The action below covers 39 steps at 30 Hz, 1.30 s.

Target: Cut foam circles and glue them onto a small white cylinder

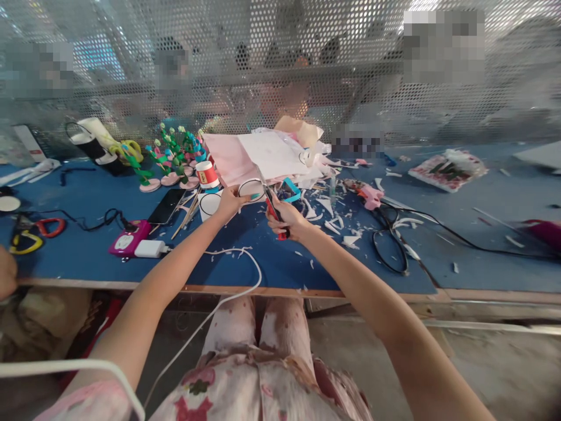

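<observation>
A white paper piece with a dark circle drawn on it is pinched in my left hand. My right hand grips red-and-black handled scissors, whose blades meet the right edge of that piece. Beside my left wrist lies another white piece with a circle outline. Just behind stands a red and white paper cup. White paper scraps are strewn right of my right hand, near a bright blue frame-like object.
Small flower models on pink bases stand back left. A purple power socket with a white plug, a black phone and red and yellow handled tools lie left. White and pink sheets lie behind. Black cables cross the right side.
</observation>
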Each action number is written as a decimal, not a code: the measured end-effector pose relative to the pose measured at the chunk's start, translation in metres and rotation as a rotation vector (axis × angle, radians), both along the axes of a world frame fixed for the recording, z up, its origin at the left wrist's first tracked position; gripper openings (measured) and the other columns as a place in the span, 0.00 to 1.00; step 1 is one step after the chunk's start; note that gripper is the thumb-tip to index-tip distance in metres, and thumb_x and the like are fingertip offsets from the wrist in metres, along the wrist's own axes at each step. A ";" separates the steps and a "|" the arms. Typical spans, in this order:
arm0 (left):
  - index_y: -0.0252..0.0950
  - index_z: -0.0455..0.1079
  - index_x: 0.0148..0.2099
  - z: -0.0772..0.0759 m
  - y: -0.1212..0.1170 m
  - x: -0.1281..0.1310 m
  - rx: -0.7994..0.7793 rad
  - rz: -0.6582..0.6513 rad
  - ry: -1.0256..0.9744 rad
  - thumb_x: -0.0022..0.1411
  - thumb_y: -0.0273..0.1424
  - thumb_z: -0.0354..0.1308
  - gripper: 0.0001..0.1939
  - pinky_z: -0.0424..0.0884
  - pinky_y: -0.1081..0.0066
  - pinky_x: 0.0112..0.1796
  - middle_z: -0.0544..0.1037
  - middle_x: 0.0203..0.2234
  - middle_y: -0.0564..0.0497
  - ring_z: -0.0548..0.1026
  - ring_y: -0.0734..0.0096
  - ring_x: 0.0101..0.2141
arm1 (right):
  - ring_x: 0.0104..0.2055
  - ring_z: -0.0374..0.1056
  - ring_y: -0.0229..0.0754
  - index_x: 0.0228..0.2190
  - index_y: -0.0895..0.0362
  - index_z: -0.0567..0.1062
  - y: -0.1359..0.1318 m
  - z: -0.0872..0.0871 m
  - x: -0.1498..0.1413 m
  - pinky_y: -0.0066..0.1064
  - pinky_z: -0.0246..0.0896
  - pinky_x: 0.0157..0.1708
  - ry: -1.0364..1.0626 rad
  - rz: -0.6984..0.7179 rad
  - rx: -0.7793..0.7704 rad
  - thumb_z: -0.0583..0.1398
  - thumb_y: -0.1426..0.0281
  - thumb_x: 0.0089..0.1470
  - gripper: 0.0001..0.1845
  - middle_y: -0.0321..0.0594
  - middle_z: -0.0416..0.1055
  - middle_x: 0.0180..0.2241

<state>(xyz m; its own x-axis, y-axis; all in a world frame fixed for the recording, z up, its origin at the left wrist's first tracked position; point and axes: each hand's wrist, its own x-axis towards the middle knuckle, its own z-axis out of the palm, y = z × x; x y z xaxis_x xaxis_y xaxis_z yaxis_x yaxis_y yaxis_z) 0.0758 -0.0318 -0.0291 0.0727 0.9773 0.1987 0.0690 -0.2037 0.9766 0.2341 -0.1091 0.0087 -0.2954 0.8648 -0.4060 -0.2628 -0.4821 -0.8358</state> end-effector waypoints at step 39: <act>0.36 0.63 0.27 -0.003 -0.003 0.001 0.261 0.079 0.399 0.48 0.24 0.61 0.09 0.60 0.73 0.26 0.66 0.17 0.57 0.64 0.73 0.22 | 0.06 0.42 0.27 0.23 0.56 0.59 -0.008 0.006 -0.003 0.18 0.40 0.06 -0.148 0.001 0.045 0.42 0.57 0.66 0.24 0.27 0.54 0.08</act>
